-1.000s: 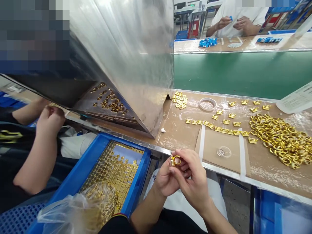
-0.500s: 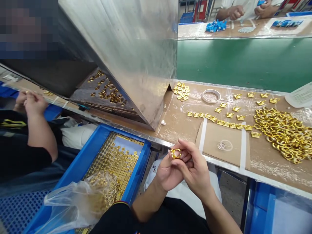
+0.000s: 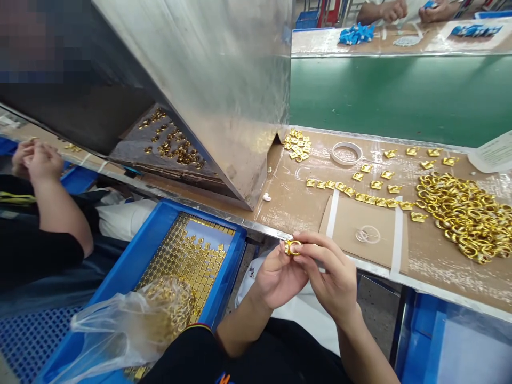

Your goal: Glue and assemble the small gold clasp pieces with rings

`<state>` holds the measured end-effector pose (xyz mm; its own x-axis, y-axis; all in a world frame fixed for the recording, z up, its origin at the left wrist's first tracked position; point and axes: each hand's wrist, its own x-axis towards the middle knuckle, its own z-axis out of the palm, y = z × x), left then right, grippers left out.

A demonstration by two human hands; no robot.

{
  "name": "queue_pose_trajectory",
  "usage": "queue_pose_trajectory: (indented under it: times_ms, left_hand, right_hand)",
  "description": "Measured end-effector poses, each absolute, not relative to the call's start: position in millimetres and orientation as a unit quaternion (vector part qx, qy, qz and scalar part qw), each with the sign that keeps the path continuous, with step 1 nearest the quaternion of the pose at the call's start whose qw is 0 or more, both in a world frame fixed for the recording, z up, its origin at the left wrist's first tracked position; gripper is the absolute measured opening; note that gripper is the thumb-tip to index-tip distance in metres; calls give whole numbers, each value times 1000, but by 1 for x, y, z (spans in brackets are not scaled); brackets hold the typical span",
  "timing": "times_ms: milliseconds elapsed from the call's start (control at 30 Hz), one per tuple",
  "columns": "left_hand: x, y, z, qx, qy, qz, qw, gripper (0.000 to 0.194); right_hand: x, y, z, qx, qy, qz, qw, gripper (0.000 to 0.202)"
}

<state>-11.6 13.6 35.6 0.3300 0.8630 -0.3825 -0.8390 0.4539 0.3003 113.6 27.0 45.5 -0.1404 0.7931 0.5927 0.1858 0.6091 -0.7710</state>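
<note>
A gold ring (image 3: pixel 295 247) with a raised top is held just in front of the table edge. My left hand (image 3: pixel 278 274) pinches its top between thumb and fingers. From the other side, my right hand (image 3: pixel 330 272) has its fingertips closed on the band. Beyond my hands, a line of gold rings (image 3: pixel 360 197) runs along the cardboard-covered table (image 3: pixel 296 210). At the right lies a large heap of gold rings (image 3: pixel 464 216).
A sloping metal hood (image 3: pixel 224 96) stands at the left. Below it, a blue tray (image 3: pixel 162 213) holds gold square pieces and a plastic bag (image 3: pixel 132 325) of gold rings. A tape roll (image 3: pixel 346 153) lies near the green belt (image 3: pixel 400 98). Co-workers sit left and across.
My right hand has shifted slightly right, its fingers straighter and now on the ring's band. The ring has turned a little and moved slightly up and to the right.
</note>
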Motion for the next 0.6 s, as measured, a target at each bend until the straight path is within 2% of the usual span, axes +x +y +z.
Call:
queue_pose_trajectory:
  times_ms: [167,300,500,600]
  left_hand:
    - [-10,15,38,58,242,460,852,37]
    - [-11,15,39,75,210,431,874,39]
    - [-16,11,36,134,206,415,876,46]
    - [-21,12,32,244,252,417,838,55]
  right_hand:
    - [132,35,53,-308,-781,232,491,12]
    - [137,40,59,-285,-821,206,450,17]
    - [131,40,60,-256,-845,178,436,30]
    - [129,36,58,-260,-836,177,450,35]
